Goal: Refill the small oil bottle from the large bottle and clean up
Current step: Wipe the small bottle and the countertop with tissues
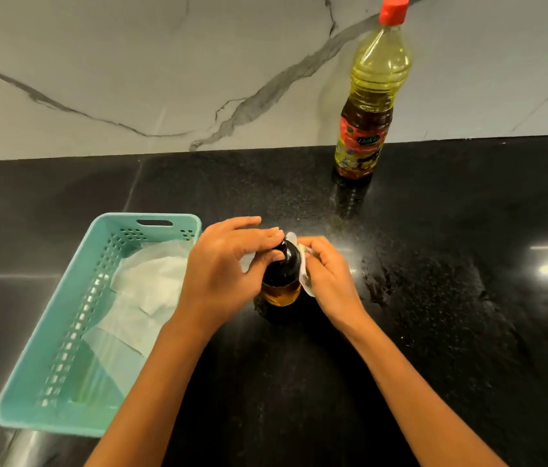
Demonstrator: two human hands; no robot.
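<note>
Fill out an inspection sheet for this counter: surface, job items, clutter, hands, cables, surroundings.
Surface: black counter, glossy, smeary patch toward the right.
Job's things: small oil bottle upright, oil inside, dark top; large bottle upright at the back, red cap on.
Clutter: teal basket at left holding white paper sheets.
Hands: left hand grips the small oil bottle's top; right hand holds a white wipe against its side.
Cables: nothing seen.
Surroundings: veined marble wall behind.
</note>
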